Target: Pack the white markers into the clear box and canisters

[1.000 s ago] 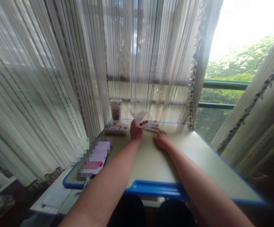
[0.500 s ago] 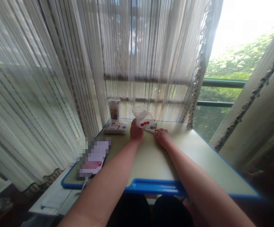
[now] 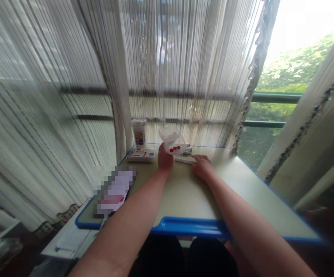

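My left hand is closed around a clear plastic case with red, orange and brown dots on its front. The case is tilted above the far part of the table. Several markers show just right of the case, partly hidden by it. A white marker lies on the tabletop between my hands. My right hand rests low over the table with its fingers stretched out, at the right end of that marker. Whether the fingers touch it is hard to make out.
A flat clear box and an upright clear box stand at the table's back left. A pixelated phone-like object lies at left. The table has a blue front tray. Curtains hang behind.
My right hand has shifted a little to the right, and more of the white marker shows. The case has moved slightly left and up, uncovering more of the markers beside it.
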`<state>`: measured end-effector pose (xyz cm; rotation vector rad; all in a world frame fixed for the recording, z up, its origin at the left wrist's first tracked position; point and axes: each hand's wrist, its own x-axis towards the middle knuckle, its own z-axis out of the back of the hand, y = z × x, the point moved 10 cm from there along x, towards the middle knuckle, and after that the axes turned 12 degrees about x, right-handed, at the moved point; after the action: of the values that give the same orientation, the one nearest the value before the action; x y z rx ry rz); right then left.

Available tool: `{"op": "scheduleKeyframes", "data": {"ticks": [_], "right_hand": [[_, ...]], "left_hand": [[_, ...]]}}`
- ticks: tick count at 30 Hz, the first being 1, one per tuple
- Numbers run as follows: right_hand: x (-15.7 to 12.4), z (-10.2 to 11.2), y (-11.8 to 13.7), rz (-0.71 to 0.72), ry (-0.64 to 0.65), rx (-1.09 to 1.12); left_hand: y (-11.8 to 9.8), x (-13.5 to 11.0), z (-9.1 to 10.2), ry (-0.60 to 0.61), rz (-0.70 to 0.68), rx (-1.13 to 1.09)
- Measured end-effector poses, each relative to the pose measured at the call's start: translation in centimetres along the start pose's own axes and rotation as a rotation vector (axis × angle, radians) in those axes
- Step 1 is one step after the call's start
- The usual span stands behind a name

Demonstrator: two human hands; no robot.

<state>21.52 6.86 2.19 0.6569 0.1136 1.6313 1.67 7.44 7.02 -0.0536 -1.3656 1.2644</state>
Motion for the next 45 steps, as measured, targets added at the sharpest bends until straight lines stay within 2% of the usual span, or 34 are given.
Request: {"op": "scheduleKeyframes", "data": {"ticks": [2, 6, 11, 18, 22, 25, 31, 35, 39, 43, 45], "right_hand": [[-0.2, -0.6, 1.0, 0.066, 0.050, -0.002], [-0.4, -0.8, 1.4, 0.070, 0.064, -0.054], [-0.3, -0.7, 0.9, 0.008, 0.101, -0.130], [-0.3, 0.1, -0.2, -0.130, 0.105, -0.160], [-0.5, 2.0, -0.7, -0.211, -0.030, -0.066], [-0.7, 3.3, -0.1, -0.171, -0.128, 0.004], [-0.9, 3.5, 1.7, -0.026, -0.147, 0.000], [-0.9, 4.0, 1.4, -0.030, -0.205, 0.044], [-1.2, 5.4, 1.2, 0.005, -0.360, 0.122], [-2.0, 7.0, 1.6, 0.103, -0.549, 0.229], [-2.6, 7.8, 1.4, 0.107, -0.644, 0.308]], "left_hand": [[0.0, 0.0, 0.0, -0.002, 0.005, 0.001], [0.2, 0.0, -0.1, 0.009, 0.009, -0.007], [0.4, 0.1, -0.9, 0.050, -0.001, -0.019], [0.7, 0.0, -0.6, 0.036, 0.038, -0.037], [0.6, 0.0, -0.5, 0.036, 0.041, -0.061], [0.5, 0.0, -0.2, 0.015, 0.058, -0.064], [0.3, 0.0, -0.1, 0.024, 0.052, -0.075], [0.7, 0.0, -0.2, 0.012, 0.057, -0.078], [1.3, 0.0, -0.4, 0.002, 0.085, -0.085], [1.1, -0.1, -0.5, 0.016, 0.071, -0.108], [1.0, -0.2, -0.5, 0.021, 0.076, -0.107]]}}
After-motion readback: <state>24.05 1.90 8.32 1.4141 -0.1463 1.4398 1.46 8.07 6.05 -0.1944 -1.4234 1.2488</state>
